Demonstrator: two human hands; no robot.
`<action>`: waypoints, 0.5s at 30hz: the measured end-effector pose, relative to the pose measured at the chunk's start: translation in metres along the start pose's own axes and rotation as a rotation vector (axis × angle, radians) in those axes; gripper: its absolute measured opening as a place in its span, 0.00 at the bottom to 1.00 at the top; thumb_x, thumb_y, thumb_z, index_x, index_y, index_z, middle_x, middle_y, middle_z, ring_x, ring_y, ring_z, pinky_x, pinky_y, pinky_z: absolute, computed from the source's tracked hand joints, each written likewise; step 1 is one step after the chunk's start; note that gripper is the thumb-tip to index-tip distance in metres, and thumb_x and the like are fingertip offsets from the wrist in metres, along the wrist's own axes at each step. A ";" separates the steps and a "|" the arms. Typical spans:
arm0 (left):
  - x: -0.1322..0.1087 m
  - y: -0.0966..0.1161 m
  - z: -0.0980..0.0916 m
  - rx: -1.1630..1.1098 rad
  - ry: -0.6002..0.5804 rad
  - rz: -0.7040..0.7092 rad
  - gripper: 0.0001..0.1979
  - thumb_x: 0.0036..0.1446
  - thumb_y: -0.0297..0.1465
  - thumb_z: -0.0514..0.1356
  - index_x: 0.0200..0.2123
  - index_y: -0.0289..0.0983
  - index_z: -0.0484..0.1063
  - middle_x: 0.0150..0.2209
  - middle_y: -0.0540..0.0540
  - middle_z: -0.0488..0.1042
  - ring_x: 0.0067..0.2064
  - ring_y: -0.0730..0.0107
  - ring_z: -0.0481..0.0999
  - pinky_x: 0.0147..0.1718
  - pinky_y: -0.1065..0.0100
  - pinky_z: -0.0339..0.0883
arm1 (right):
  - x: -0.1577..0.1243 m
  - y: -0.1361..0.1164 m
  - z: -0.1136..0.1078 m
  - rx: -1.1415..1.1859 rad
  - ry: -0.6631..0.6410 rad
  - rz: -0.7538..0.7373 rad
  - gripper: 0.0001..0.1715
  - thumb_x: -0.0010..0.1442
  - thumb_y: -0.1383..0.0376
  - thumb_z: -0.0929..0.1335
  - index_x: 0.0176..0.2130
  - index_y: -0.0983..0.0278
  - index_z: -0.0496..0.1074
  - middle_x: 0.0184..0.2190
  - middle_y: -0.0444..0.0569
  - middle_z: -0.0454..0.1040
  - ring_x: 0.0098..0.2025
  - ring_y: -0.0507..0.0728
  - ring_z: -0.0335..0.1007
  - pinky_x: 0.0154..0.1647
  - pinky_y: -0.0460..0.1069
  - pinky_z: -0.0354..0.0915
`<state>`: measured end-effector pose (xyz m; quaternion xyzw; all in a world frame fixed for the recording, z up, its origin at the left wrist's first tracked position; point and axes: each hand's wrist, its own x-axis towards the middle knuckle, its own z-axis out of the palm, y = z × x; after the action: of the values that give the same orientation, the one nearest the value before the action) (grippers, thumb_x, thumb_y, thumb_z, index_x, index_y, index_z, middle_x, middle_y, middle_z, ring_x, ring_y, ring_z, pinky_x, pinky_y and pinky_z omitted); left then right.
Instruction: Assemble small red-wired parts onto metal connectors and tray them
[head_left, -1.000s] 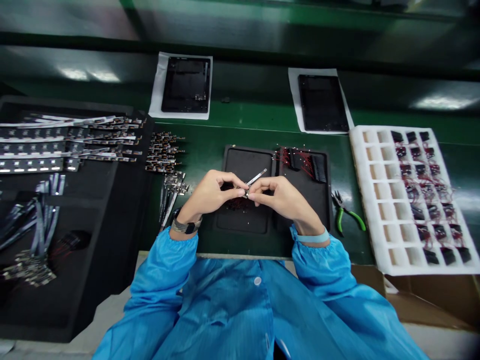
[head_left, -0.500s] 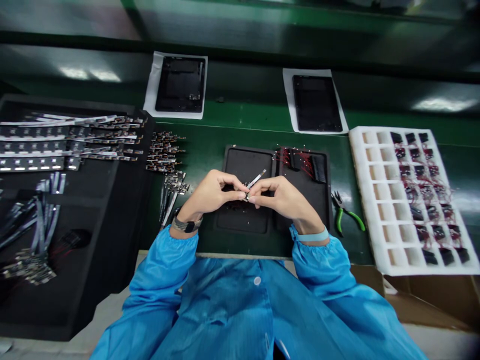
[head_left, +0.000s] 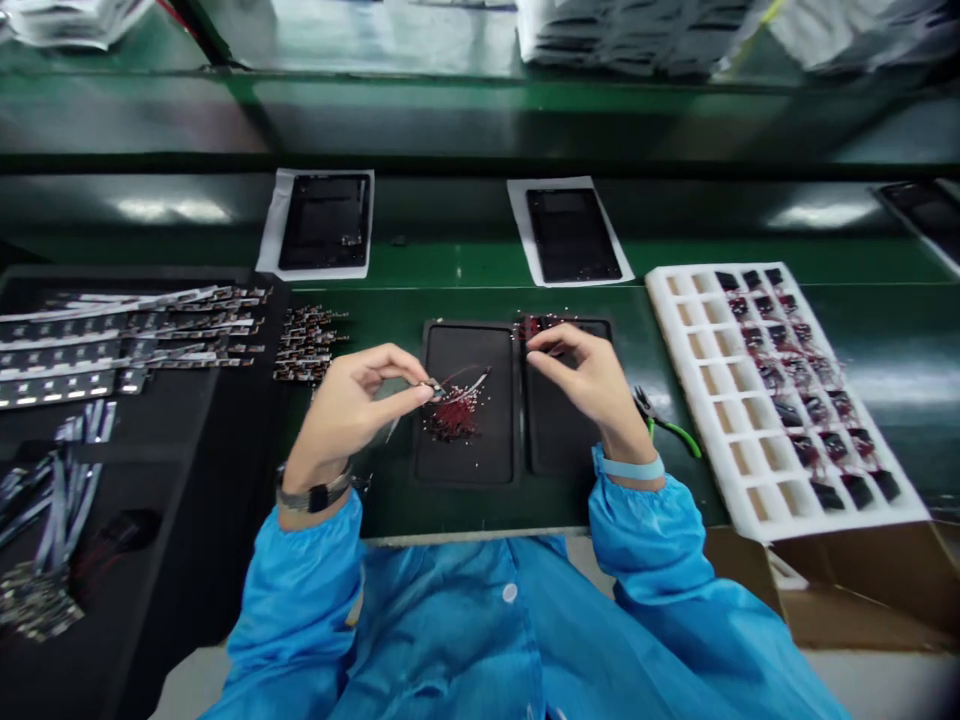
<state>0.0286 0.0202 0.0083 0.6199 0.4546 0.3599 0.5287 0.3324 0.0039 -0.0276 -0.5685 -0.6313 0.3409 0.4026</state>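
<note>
My left hand (head_left: pixel 367 405) pinches a small circuit board (head_left: pixel 433 388) between thumb and forefinger, at the left edge of a black tray (head_left: pixel 469 345). A pale ribbon strip and a thin red wire extend rightward by the board, over a heap of short red wires (head_left: pixel 456 412) with white tips. Over the second black tray (head_left: pixel 559 430), my right hand (head_left: pixel 581 375) has its thumb and forefinger drawn close together beside red-wired parts (head_left: pixel 534 325). Whatever lies between those fingertips is too small to make out, and the hand hides part of that tray.
Green-handled cutters (head_left: pixel 671 430) lie right of the trays, near a white foam holder (head_left: pixel 697 400) of black wired parts. Leftward are stacked circuit boards (head_left: pixel 307 345) and a large black bin (head_left: pixel 225 430) with ribbon strips. Two dark panels (head_left: pixel 326 225) (head_left: pixel 574 235) rest behind on white sheets.
My hands have parted: the left moved left with the circuit board, the right moved to the red-wired parts. The red wire heap is now uncovered. The camera view has shifted.
</note>
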 end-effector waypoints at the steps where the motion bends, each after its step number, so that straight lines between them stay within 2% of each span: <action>1: 0.000 0.010 -0.001 0.011 0.034 0.023 0.07 0.53 0.32 0.74 0.35 0.40 0.81 0.33 0.46 0.83 0.36 0.64 0.82 0.37 0.65 0.74 | 0.001 0.008 -0.010 -0.062 0.077 -0.014 0.07 0.64 0.62 0.73 0.42 0.62 0.79 0.41 0.50 0.81 0.43 0.60 0.76 0.48 0.55 0.68; 4: 0.011 0.045 0.004 0.100 0.084 0.132 0.12 0.54 0.31 0.73 0.43 0.42 0.83 0.36 0.47 0.83 0.38 0.63 0.82 0.39 0.63 0.75 | 0.003 0.032 -0.029 -0.254 0.136 -0.066 0.03 0.63 0.66 0.72 0.40 0.62 0.78 0.36 0.50 0.78 0.40 0.60 0.73 0.44 0.55 0.67; 7: 0.042 0.078 0.024 0.249 0.047 0.248 0.12 0.54 0.28 0.72 0.44 0.41 0.84 0.35 0.47 0.82 0.36 0.64 0.80 0.37 0.63 0.74 | 0.006 0.051 -0.027 -0.419 0.096 -0.105 0.04 0.62 0.68 0.71 0.40 0.62 0.75 0.35 0.51 0.76 0.42 0.63 0.71 0.45 0.56 0.65; 11: 0.118 0.102 0.074 0.269 0.007 0.301 0.08 0.53 0.20 0.68 0.36 0.36 0.84 0.27 0.49 0.78 0.32 0.67 0.77 0.37 0.64 0.73 | 0.007 0.067 -0.013 -0.568 0.099 -0.115 0.08 0.60 0.70 0.72 0.41 0.62 0.72 0.39 0.54 0.75 0.43 0.65 0.68 0.46 0.57 0.62; 13: 0.164 0.100 0.105 0.147 0.027 0.297 0.09 0.51 0.16 0.66 0.33 0.32 0.82 0.28 0.48 0.77 0.33 0.67 0.79 0.40 0.63 0.74 | 0.007 0.070 -0.009 -0.620 0.111 -0.107 0.09 0.61 0.70 0.72 0.42 0.62 0.70 0.39 0.55 0.75 0.42 0.66 0.67 0.44 0.57 0.60; 15: 0.207 0.088 0.135 0.027 0.053 0.260 0.08 0.53 0.16 0.64 0.35 0.30 0.80 0.30 0.47 0.77 0.34 0.69 0.79 0.41 0.63 0.74 | 0.006 0.070 -0.007 -0.650 0.109 -0.108 0.08 0.63 0.70 0.71 0.43 0.63 0.70 0.40 0.55 0.75 0.43 0.66 0.67 0.44 0.57 0.59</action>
<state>0.2378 0.1686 0.0629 0.6710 0.3889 0.4354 0.4571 0.3699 0.0184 -0.0859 -0.6503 -0.7137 0.0689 0.2511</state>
